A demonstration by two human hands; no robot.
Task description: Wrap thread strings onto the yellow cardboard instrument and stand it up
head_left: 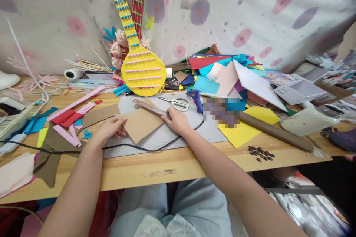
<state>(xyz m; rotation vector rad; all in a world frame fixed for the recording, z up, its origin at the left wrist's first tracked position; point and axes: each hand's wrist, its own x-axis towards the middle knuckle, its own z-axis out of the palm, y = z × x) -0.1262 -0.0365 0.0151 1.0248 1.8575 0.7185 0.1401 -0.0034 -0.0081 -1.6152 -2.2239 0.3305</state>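
A tan piece of cardboard (144,124) lies at a slant over the grey cutting mat (205,129). My left hand (111,127) grips its left edge, with the thumb on top and the fingers curled beside it. Across the cardboard's upper edge runs a metal ruler (148,107). Its right end is in my right hand (178,120), whose fingers are closed on it. Just beyond that hand lie scissors (180,104) with pale handles and a blue glue gun (196,100). The gun's black cord (151,150) crosses the mat in front of both hands.
A yellow paper lute (144,70) leans at the back. Pink, red and brown scraps (68,118) are scattered left. On the right are piled coloured sheets (222,77), yellow paper (250,137), a long brown strip (278,133), a white jar (303,120) and small black beads (261,153).
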